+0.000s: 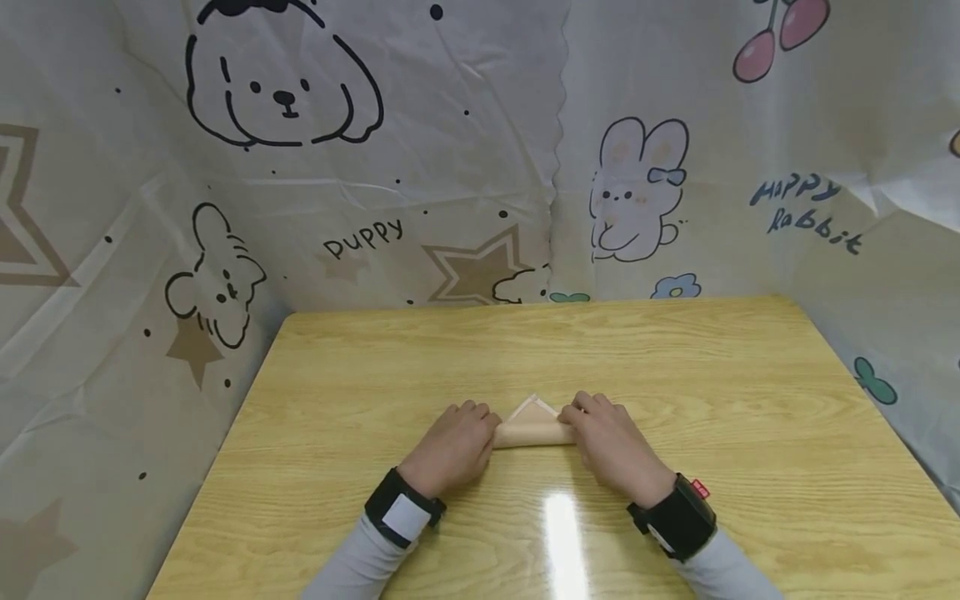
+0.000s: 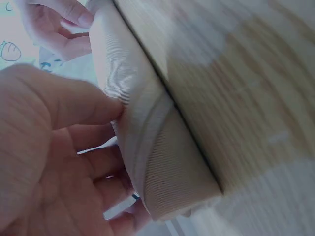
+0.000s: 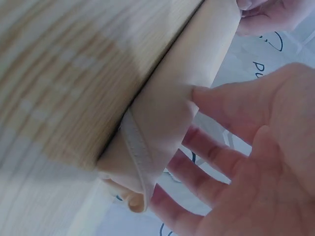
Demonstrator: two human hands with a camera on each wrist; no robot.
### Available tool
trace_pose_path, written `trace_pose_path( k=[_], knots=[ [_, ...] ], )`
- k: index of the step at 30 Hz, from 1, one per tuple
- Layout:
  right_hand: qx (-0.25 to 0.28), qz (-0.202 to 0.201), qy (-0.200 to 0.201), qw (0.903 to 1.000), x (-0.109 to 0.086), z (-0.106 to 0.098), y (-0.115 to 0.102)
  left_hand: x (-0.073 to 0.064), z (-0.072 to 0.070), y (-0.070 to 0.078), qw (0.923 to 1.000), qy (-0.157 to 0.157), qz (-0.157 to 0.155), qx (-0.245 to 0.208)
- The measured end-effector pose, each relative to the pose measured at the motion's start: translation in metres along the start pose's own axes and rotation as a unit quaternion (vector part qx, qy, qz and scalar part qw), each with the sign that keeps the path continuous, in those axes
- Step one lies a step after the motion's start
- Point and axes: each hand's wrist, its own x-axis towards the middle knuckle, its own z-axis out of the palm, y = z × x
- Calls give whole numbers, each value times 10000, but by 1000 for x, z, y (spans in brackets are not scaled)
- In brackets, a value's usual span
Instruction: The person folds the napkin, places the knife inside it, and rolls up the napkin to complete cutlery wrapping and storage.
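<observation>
A beige cloth (image 1: pixel 534 434) lies rolled into a short bar on the table, with a pale-edged triangular corner standing out on its far side. At the roll's left end, my left hand (image 1: pixel 456 440) grips it, thumb on the near face and fingers behind. The other end is held by my right hand (image 1: pixel 617 450) in a similar way. In the left wrist view a stitched band crosses the rolled cloth (image 2: pixel 177 182). The right wrist view shows a narrow pale edging and a small curled tip at the end of the cloth (image 3: pixel 179 88).
The light wood-grain table (image 1: pixel 360 358) reaches back to a printed curtain (image 1: pixel 480 167) with cartoon animals, which also hangs along both sides. A bright reflection lies on the tabletop between the forearms. Black bands with devices are strapped on both wrists.
</observation>
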Motion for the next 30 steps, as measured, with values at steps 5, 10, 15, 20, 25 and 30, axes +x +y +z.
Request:
trace_pose_path(
  k=[5,10,15,20,25,30],
  knots=[
    [-55,110,121,9999,-1,2,2,2,0,0,9995,217,-207,-11],
    [53,50,237,9997,-1,4,4,6,-1,2,9977,604,-261,169],
    [131,-12,251,9996,-1,5,5,6,0,4,9980,451,-395,-179],
    [123,9,247,9996,1,5,5,6,2,5,9986,191,-429,-256],
    [92,-45,256,9996,2,5,5,6,0,5,9991,345,-201,-144],
    [104,-3,259,9996,1,3,4,7,-2,6,9988,469,-128,-44]
  ],
)
